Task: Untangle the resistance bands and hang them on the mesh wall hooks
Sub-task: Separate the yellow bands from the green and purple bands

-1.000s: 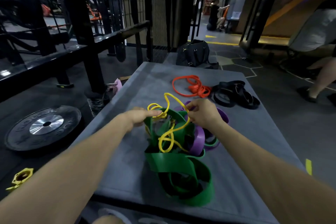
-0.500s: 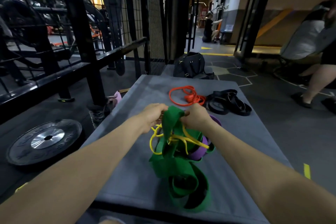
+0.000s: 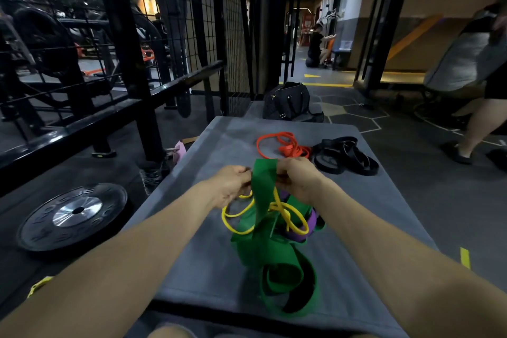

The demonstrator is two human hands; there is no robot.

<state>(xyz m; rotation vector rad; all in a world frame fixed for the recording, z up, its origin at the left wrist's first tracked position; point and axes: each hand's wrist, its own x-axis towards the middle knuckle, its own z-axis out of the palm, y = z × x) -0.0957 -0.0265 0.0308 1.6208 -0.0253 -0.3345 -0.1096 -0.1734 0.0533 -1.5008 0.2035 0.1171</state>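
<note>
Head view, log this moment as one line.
both hands pinch green band | yellow, purple tangled | orange, black on mat

— What's in front of you?

— Your two hands meet over the middle of the mat (image 3: 192,241): your left hand (image 3: 233,186) and your right hand (image 3: 299,178) hold the top of the wide band (image 3: 263,184) between them. The tangle of bands (image 3: 277,228) hangs from them onto the mat, toward you.

— And beyond?

— Two loose bundles lie on the mat's far half: one band coil (image 3: 282,144) just behind your right hand, the strap pile (image 3: 345,155) to its right. A bag (image 3: 286,101) sits past the far edge. The weight plate (image 3: 74,214) lies on the floor to your left, the mesh wall (image 3: 208,22) behind it.
</note>
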